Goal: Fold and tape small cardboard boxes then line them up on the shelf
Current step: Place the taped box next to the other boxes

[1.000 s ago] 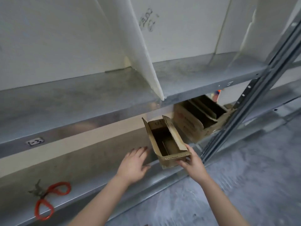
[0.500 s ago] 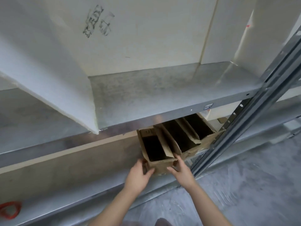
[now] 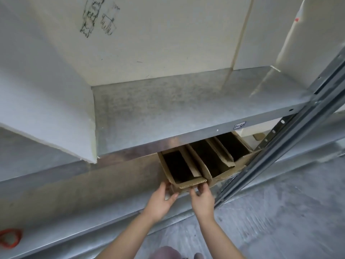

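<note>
Upper shelf (image 3: pixel 186 109) over lower shelf (image 3: pixel 65 238). On lower: three open boxes in a row, sides touching, by upright (image 3: pixel 291 139). Leftmost box (image 3: pixel 186 185): left hand (image 3: pixel 160 200) grips front-left corner, right hand (image 3: pixel 202 200) front-right, fingers curled. Red scissors (image 3: pixel 9 238) far left.

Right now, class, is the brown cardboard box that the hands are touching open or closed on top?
Open: the small brown cardboard box shows its dark inside, with no flap folded across it.

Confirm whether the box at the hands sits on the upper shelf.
No, the box sits on the lower shelf, beneath the upper shelf.
</note>
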`<action>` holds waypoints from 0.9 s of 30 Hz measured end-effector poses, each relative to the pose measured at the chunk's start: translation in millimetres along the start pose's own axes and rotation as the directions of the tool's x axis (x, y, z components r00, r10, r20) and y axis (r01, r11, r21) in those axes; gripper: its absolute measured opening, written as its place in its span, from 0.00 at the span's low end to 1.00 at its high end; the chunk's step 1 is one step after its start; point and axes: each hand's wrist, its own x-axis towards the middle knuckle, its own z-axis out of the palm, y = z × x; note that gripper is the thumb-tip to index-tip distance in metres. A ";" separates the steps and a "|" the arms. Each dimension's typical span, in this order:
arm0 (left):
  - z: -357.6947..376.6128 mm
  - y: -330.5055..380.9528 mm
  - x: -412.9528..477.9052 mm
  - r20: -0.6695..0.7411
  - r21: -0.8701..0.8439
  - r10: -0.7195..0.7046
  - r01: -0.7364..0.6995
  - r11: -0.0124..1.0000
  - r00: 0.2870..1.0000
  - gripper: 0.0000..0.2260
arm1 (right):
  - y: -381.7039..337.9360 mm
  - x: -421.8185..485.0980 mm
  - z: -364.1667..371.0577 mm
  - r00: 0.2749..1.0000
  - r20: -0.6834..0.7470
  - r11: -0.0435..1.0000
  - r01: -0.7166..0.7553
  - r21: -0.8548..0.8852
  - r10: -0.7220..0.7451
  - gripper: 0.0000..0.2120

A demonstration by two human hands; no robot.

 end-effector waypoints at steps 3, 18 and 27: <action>-10.6 -4.7 1.8 0.082 0.114 0.026 -0.035 0.993 0.996 0.26 | 1.2 -5.0 -2.8 1.000 0.006 1.000 0.024 -0.009 -0.024 0.30; -71.0 -8.1 -67.7 0.143 0.819 0.386 -0.328 0.471 0.911 0.28 | 11.1 -88.9 -15.4 0.866 0.215 0.603 0.473 -0.642 -0.451 0.33; -105.1 -65.2 -187.7 0.026 0.825 0.306 -0.193 0.530 0.952 0.29 | -7.2 -203.6 41.9 0.738 0.410 0.441 0.659 -0.609 -0.535 0.32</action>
